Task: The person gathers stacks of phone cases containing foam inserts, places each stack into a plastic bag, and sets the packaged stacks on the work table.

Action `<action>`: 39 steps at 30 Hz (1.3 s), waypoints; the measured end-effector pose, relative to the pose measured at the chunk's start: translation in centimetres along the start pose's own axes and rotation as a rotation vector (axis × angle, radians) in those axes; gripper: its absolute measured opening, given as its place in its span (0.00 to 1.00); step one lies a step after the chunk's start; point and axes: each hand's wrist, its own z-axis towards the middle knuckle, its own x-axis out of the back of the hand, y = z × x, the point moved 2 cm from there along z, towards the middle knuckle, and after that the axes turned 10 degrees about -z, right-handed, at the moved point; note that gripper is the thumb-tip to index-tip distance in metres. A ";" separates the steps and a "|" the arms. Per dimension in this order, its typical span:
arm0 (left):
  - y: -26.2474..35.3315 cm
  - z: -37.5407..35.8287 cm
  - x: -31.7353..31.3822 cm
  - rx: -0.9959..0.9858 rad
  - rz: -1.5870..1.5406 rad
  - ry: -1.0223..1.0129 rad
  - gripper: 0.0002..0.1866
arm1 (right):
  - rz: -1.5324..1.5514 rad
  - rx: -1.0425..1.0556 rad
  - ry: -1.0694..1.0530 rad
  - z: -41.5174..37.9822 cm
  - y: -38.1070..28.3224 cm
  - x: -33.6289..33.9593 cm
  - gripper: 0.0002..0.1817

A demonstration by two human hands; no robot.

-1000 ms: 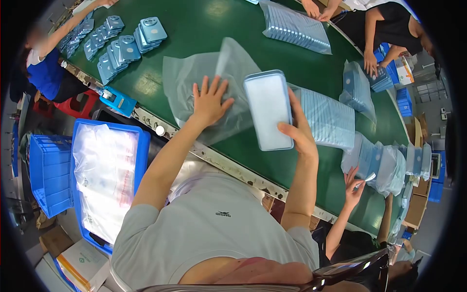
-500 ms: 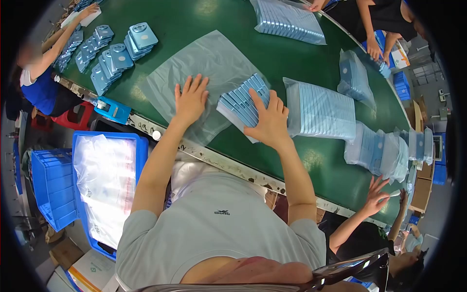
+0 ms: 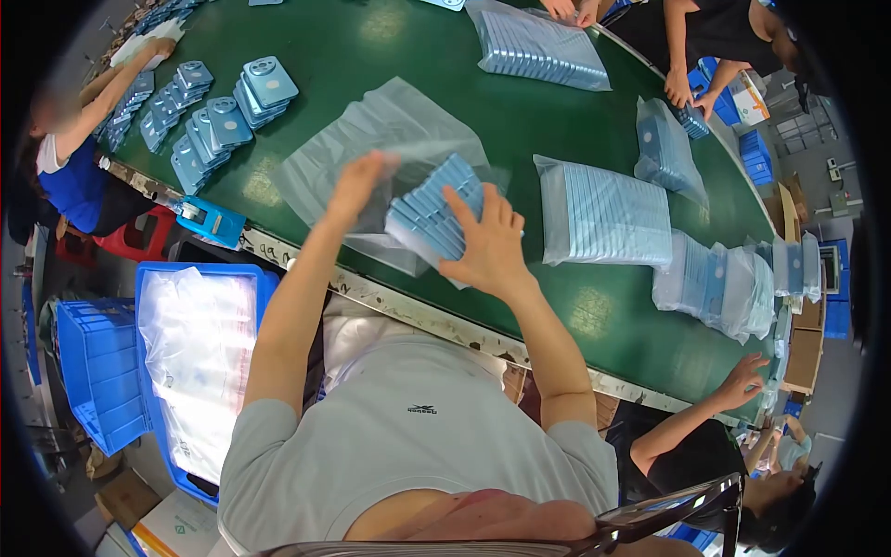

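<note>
A stack of blue phone back covers (image 3: pixel 429 215) stands on edge near the table's front, with a pale sheet along its near side. My right hand (image 3: pixel 494 243) grips the stack's right side, thumb across the top edges and fingers around the far end. A large clear plastic bag (image 3: pixel 320 167) lies under and behind the stack. My left hand (image 3: pixel 357 190) is closed at the bag's raised part, left of the stack; motion blurs its fingertips. Fanned piles of blue phone back covers (image 3: pixel 269 84) rest at the far left.
Bagged rows of covers (image 3: pixel 608 213) lie on the green table (image 3: pixel 390 42) to the right. A blue tape dispenser (image 3: pixel 212 221) sits at the left edge. Plastic bags fill a blue crate (image 3: pixel 264 278) beside me. Co-workers' hands (image 3: pixel 742 381) work around the table.
My left hand has gone from lying flat on the bag to closed and raised, lifting and crumpling the plastic. My right hand and the stack have shifted slightly left.
</note>
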 end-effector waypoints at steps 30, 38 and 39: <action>2.4 -6.3 3.4 -0.308 0.425 0.410 0.12 | -0.152 -0.207 0.348 15.4 -2.7 -7.6 0.52; 5.4 -0.9 0.5 -0.415 -0.379 0.377 0.27 | -0.310 -0.224 0.195 13.5 -2.2 -7.6 0.56; 2.7 0.9 -2.4 -0.330 -0.062 0.369 0.30 | -0.316 -0.254 0.302 12.5 -1.7 -8.3 0.55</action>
